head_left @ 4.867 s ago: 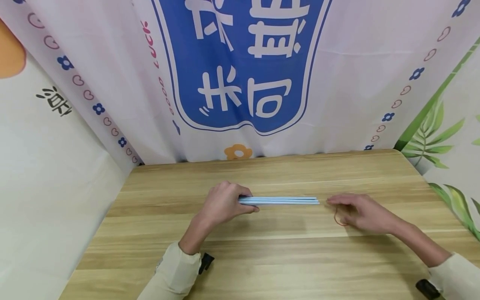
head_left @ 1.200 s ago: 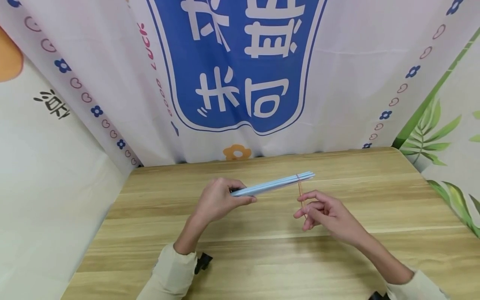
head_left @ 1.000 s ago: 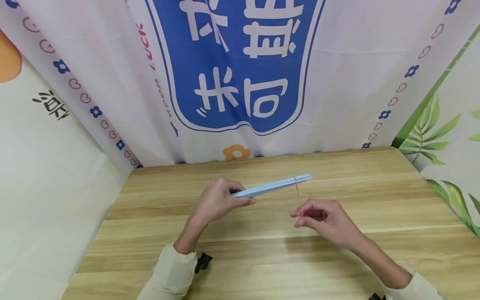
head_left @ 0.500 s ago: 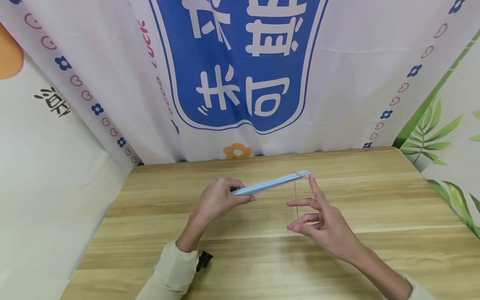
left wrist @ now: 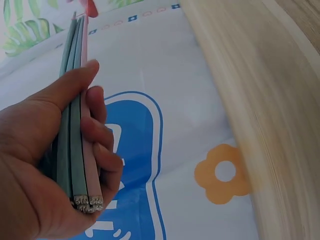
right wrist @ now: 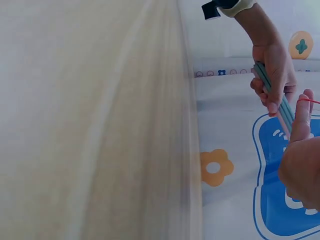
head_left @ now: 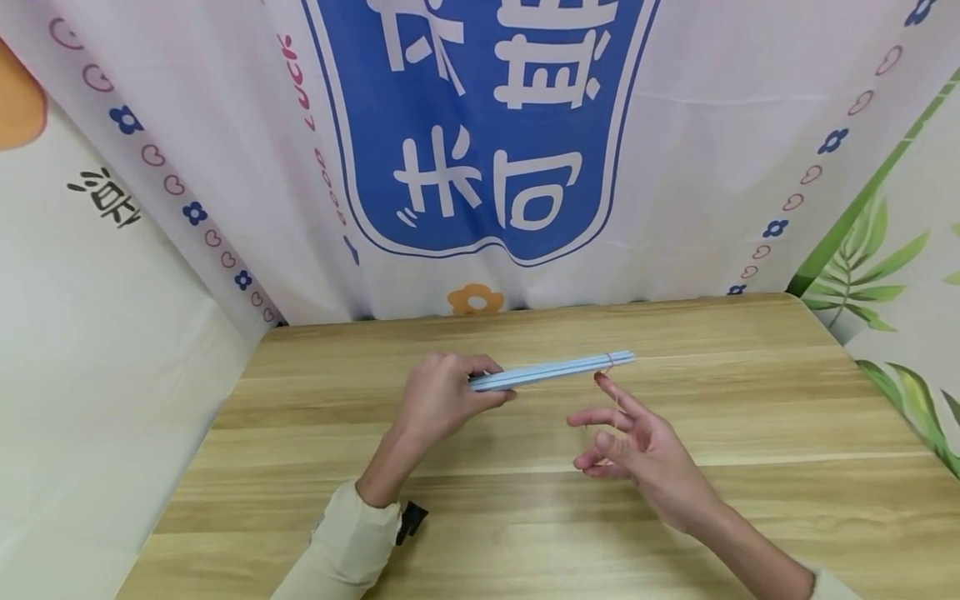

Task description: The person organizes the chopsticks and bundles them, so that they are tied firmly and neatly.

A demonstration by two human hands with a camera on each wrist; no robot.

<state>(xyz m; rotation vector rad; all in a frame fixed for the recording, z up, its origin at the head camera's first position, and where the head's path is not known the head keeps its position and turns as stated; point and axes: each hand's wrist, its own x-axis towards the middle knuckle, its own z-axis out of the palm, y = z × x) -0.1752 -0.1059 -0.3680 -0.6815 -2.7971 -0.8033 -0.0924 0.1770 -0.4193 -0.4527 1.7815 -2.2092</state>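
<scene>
My left hand [head_left: 442,400] grips a bundle of several slim chopsticks [head_left: 551,372] by their thick ends, tilting the far tips a little up and to the right. In the left wrist view the chopsticks [left wrist: 75,130] look green and pink, with patterned silvery ends by the palm. A thin red rubber band [head_left: 610,360] lies round the bundle near the thin tips. My right hand [head_left: 637,458] hooks the band with its fingers just below those tips, index finger reaching toward them. A band strand [right wrist: 310,101] crosses that hand's fingers in the right wrist view.
The wooden table [head_left: 480,533] spreads below both hands. Behind its back edge hangs a white curtain [head_left: 690,208] with a blue printed panel. Leaf prints [head_left: 855,258] mark the right side. A black clip-like piece [head_left: 411,521] sits at the left sleeve.
Earlier the band hung from my right hand, apart from the chopsticks; now it is round their tips. The bundle has been raised and tilted. Lately, my right fingers have gone from pinching to spreading the band.
</scene>
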